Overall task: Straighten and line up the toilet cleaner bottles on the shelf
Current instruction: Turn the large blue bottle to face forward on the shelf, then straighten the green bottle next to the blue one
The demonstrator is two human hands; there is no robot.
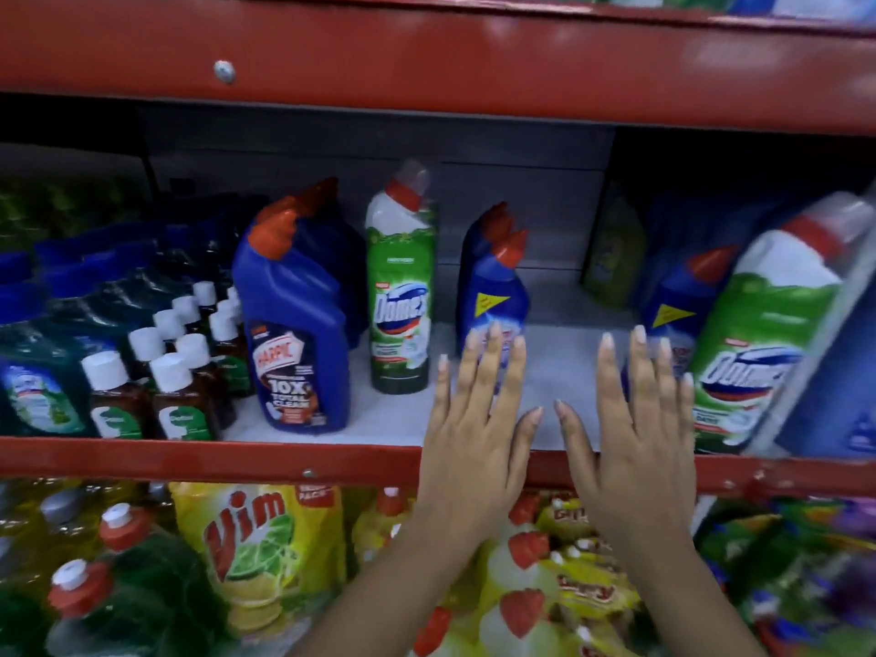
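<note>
Your left hand [479, 419], right hand [637, 419]: fingers spread, holding nothing. Small blue bottle [497, 296] upright at 12 o'clock from left fingertips, nearest; green Domex bottle [403, 296] at 11.

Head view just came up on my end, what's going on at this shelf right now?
A person is facing the red shelf of toilet cleaners with both hands raised, open and holding nothing. The left hand is in front of a small blue bottle, the right hand in front of another blue bottle. A green Domex bottle stands alone mid-shelf; a larger Domex bottle at the right leans.
</note>
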